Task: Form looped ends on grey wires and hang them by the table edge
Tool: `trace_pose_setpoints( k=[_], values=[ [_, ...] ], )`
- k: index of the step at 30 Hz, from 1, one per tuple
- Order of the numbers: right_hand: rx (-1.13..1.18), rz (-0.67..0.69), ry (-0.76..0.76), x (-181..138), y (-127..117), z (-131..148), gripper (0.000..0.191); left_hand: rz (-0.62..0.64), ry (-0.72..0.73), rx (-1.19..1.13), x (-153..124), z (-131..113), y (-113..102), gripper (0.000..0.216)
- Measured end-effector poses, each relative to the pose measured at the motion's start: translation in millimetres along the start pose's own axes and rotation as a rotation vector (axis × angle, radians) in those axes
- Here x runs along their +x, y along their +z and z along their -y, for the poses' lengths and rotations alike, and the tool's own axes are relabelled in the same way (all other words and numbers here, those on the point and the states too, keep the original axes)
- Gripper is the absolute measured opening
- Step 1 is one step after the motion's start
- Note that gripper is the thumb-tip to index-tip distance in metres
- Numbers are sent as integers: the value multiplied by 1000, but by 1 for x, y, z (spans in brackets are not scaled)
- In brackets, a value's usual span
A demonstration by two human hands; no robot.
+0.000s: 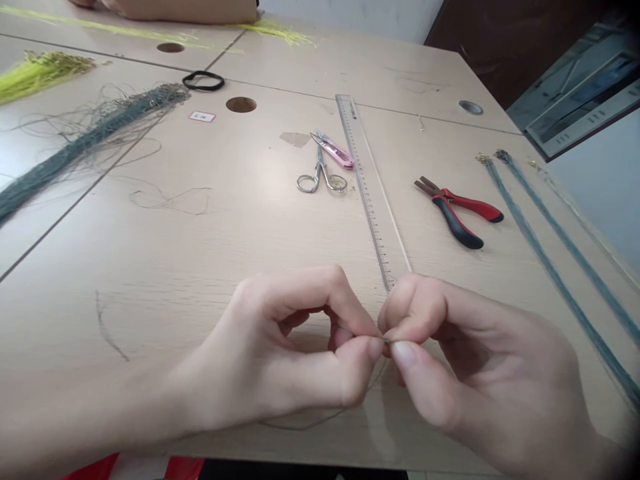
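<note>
My left hand (300, 347) and my right hand (465, 360) meet tip to tip above the table near its front edge. Each is closed in a pinch of thumb and forefinger. Between the fingertips shows a tiny dark bit, mostly hidden. A thin dark cord (320, 423) curves down and left from the pinch, below my left hand. Just beyond my right hand, the lower end of a clear ruler (377, 193) lies on the table.
Small scissors (320, 175) and pink thread snips (336, 151) lie left of the ruler. Red-and-black pliers (457, 207) rest to its right. Teal cord bundles (555, 257) run along the right side; a thicker bundle (95, 140) lies left. A person's arm (185, 8) rests at the far edge.
</note>
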State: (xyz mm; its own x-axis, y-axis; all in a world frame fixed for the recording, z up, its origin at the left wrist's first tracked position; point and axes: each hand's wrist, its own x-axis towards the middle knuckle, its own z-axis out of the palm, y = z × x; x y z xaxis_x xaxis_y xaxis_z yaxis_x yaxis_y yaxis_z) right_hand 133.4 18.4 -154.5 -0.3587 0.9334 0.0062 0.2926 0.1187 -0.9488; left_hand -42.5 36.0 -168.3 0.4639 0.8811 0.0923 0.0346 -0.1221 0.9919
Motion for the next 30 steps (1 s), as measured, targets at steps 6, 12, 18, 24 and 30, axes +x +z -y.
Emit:
trace_pose_setpoints(
  k=[6, 12, 18, 24, 30],
  values=[
    [-60, -25, -75, -2, 0, -2, 16, 16, 11, -26, -2, 3, -1, 10],
    [-411, -123, -464, 3, -3, -10, 15, 17, -12, -81, 1, 3, -3, 15],
    [-559, -179, -630, 5, -4, -16, 18, 9, -72, -145, 5, -2, -2, 13],
    [-256, -153, -482, 9, -4, -9, 12, 34, -16, -81, 3, 2, -5, 14],
    [556, -234, 144, 35, -44, 2, 23, 100, 207, 362, 0, -3, -5, 12]
  ],
)
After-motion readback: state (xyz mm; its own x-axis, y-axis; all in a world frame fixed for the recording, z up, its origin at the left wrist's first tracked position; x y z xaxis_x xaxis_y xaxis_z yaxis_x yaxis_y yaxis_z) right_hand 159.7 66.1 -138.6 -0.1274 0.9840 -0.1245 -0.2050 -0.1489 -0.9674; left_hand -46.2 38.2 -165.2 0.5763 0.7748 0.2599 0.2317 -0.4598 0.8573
